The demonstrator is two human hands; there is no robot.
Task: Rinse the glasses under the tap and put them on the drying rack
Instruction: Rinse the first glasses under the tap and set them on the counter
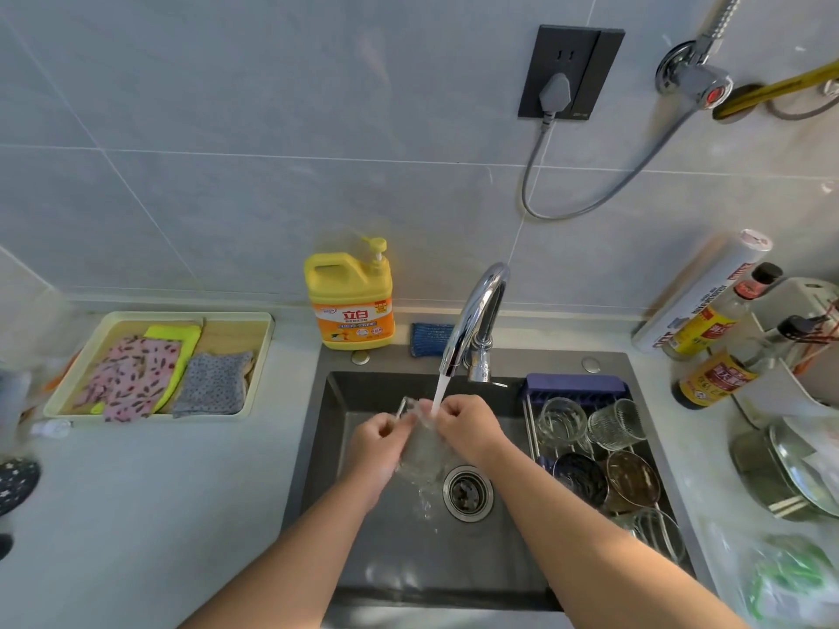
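The dark sink (399, 565) takes up the middle, and the drying rack (574, 387) bridges its 3 o'clock side. Five glasses sit on the rack: two tinted glasses (633, 481) in the middle, two clear ribbed ones (617, 424) at the far end, and one more clear glass (658, 533) nearest the person. I see no unrinsed glasses waiting, so the task looks close to finished.

One clear glass (422, 451) is mid-rinse at 11 o'clock from the drain (467, 492), under the stream from the tap (476, 311). The left hand (381, 442) curls round its side and the right hand (467, 429) grips its rim. It has yet to go on the rack.

A pale tiled wall (227, 129) backs the grey countertop (159, 515). From the sink, a tray of cloths (259, 324) lies at 9 o'clock, a yellow detergent bottle (349, 301) stands at 11, and a black socket (570, 72) hangs high at 1.
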